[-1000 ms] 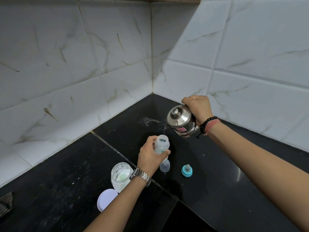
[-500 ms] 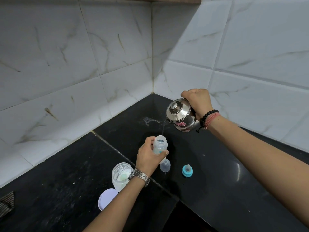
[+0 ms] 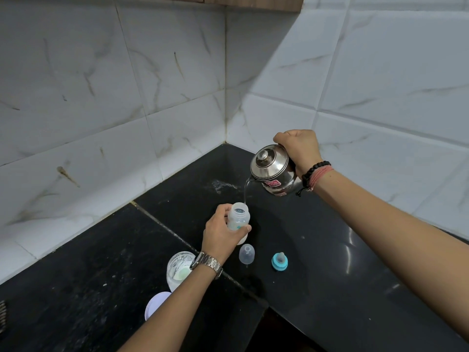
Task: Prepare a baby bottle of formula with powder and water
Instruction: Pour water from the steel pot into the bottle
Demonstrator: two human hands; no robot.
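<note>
One baby bottle (image 3: 238, 216) stands on the table (image 3: 330, 250), gripped by the left hand (image 3: 220, 235). Above and right of the bottle, the right hand (image 3: 299, 146) grips one tilted steel kettle (image 3: 275, 170), pouring water in.

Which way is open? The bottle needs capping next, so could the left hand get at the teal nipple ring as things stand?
Probably not yet: the left hand grips the bottle. The teal nipple ring lies uncovered on the counter nearby.
</note>
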